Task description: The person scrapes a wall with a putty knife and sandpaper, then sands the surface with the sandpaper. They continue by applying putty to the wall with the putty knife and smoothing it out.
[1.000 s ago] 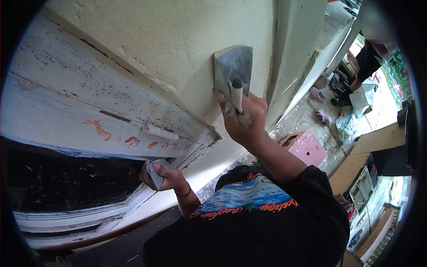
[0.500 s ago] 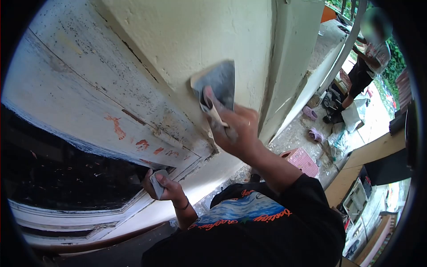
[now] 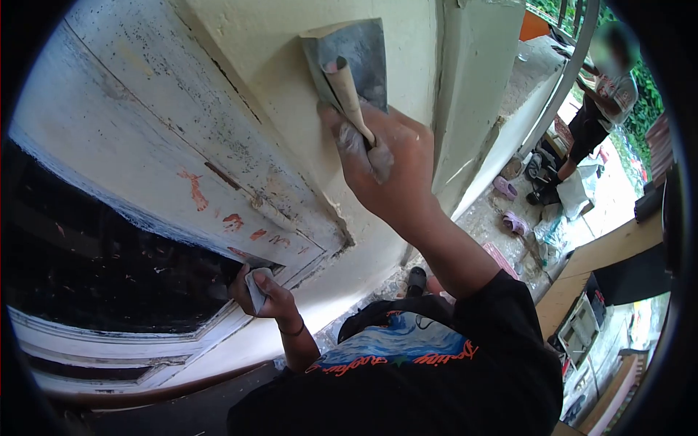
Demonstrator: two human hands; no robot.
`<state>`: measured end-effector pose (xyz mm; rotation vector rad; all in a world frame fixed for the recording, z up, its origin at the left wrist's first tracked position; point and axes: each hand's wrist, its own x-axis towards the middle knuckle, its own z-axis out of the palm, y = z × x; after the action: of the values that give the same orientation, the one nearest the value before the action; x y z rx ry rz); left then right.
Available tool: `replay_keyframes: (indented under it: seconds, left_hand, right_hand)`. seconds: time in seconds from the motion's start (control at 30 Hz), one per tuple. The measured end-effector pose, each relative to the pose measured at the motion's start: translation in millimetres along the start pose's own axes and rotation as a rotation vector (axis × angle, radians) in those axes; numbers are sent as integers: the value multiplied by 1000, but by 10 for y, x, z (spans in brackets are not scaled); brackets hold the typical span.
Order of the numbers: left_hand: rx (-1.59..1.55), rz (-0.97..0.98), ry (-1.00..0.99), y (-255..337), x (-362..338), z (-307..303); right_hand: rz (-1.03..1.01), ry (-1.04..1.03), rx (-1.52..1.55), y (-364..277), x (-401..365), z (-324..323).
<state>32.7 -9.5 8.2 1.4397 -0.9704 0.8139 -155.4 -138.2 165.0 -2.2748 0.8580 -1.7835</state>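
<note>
My right hand (image 3: pixel 396 163) holds a curled grey sheet of sandpaper (image 3: pixel 361 59) against the cream wall (image 3: pixel 291 80). One edge of the sheet rolls into a beige tube between my fingers, and pale dust coats the hand near my thumb. Lower left, my left hand (image 3: pixel 276 296) grips a small folded grey piece (image 3: pixel 255 289) that looks like sandpaper too. That hand is beside the corner of the white window frame (image 3: pixel 167 182), which has orange-red smears and dark specks.
Dark window glass (image 3: pixel 87 254) lies at left. On the floor at right are purple clogs (image 3: pixel 516 222), a pink plastic item (image 3: pixel 500 258) and plastic bags (image 3: pixel 554 231). Another person (image 3: pixel 600 102) stands by the railing. A wooden board (image 3: pixel 563 298) is at lower right.
My right hand has moved up the wall with the sandpaper. My left hand has shifted slightly up and left, still holding its folded piece.
</note>
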Motion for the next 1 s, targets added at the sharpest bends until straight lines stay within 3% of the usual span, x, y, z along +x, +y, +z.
replay_keyframes:
  seconds: [0.13,0.2,0.27,0.3,0.4,0.47,0.6,0.63,0.73,0.8,0.93,0.97,1.0]
  left_hand:
    - [-92,-28,20,-8,-12,-7]
    - [-80,-19,-17,-56,-36,-53]
    - [-80,-8,-33,-65,-41,-51]
    - [-82,-12,-31,-56,-43,-26]
    - [-95,-60,-14,-42,-71,-56]
    - [-98,-82,13,-34,-78,-29]
    - [-66,-33,5,-28,-62,-23]
    - [-60,-33,-2,-26,-70,-33]
    - [-77,-36,41,-17,-54,18]
    - [-85,-47,44,3,-58,-10]
    - [-101,-44,26,-28,-64,-7]
    - [-87,-27,21,-30,-59,-9]
    - [-85,-25,25,-30,-61,1]
  right_hand:
    - [-80,41,90,87,-379,184]
    - [-95,112,56,69,-103,138]
    - [-14,36,40,-19,228,-45]
    - [-93,83,34,26,299,-48]
    - [-20,54,35,79,-101,92]
    - [-159,127,41,91,-254,205]
    - [-3,58,-6,67,254,-78]
    - [62,121,52,32,413,-123]
    - [55,139,84,54,314,-76]
    - [-69,46,-57,104,-45,29]
    - [-183,229,-71,272,416,-69]
    - [-66,166,35,198,631,-208]
    - [54,252,37,194,814,-240]
